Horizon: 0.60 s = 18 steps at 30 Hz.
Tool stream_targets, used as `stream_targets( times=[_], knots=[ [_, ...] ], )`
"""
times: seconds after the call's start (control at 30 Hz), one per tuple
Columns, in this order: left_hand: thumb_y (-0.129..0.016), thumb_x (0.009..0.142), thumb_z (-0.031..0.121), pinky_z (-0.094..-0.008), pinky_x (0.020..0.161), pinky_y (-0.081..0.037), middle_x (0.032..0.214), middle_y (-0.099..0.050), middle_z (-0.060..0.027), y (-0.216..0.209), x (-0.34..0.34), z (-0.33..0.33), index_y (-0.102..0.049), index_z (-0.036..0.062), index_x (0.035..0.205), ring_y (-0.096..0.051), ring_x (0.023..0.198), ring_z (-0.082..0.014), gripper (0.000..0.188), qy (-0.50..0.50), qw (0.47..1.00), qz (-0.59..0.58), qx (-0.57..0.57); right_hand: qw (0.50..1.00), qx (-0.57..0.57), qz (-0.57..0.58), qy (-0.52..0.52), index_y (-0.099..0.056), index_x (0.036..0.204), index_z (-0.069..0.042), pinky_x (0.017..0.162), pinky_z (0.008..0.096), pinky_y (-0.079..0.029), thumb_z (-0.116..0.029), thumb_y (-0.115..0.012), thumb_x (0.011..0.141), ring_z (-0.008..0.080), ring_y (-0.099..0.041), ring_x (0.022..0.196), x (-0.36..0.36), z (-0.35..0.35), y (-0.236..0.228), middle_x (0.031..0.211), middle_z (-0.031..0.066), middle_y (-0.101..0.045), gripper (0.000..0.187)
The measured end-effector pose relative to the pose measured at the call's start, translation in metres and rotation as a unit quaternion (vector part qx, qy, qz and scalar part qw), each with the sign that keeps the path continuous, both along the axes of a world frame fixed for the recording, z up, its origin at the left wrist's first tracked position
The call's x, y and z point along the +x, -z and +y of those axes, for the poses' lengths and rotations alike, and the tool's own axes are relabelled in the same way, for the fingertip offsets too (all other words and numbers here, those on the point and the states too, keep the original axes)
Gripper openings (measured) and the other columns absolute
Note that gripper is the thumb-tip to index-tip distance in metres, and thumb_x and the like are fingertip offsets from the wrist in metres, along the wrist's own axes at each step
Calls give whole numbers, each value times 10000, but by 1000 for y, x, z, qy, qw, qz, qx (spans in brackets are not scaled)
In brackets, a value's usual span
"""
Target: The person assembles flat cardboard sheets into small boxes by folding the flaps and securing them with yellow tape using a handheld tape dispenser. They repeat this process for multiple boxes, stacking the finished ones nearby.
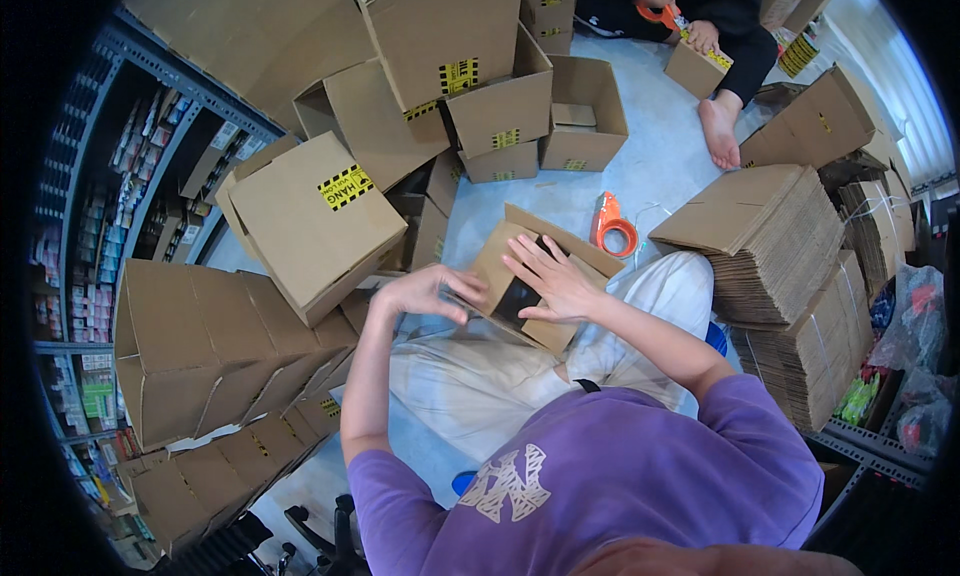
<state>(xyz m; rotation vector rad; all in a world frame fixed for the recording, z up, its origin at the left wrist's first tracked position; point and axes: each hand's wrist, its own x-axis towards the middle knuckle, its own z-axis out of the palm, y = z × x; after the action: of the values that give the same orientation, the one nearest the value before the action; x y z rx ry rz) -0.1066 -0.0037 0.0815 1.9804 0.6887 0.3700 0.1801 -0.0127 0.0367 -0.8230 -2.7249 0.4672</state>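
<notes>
Storage room floor, pretty much buried in cardboard: built boxes piled on the left, a stack of flat cardboard [775, 238] on the right. The small box [535, 288] sits on the person's lap between both hands. Left hand [425, 291] curls around its left edge, right hand [555, 281] lies flat, fingers spread, on top. An orange tape dispenser [612, 226] lies just beyond on the floor.

Even, bright indoor light with soft shadows; strong fisheye bending toward a black circular rim; centre sharp, edges slightly smeared.
</notes>
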Motion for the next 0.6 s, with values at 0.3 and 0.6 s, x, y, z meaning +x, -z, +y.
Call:
stream_targets(
  times=[0.3,0.6],
  knots=[
    [-736,767,109,-316,839,-475,1040,-659,-45,67,45,-5,-651,69,1150,-608,980,-176,394,-344,939,-22,-20,986,148,-75,22,-328,1453,-60,1146,500,-223,-257,-696,746,343,-241,1421,14,5,40,1524,191,-258,821],
    [-758,762,137,-344,975,-438,1218,-607,-125,83,68,-30,-589,51,1258,-572,1140,-259,531,-428,896,-96,61,906,-362,145,166,-332,1473,-163,1107,475,-294,-301,-561,931,382,-351,1352,64,9,-44,1506,198,-302,605]
  ],
)
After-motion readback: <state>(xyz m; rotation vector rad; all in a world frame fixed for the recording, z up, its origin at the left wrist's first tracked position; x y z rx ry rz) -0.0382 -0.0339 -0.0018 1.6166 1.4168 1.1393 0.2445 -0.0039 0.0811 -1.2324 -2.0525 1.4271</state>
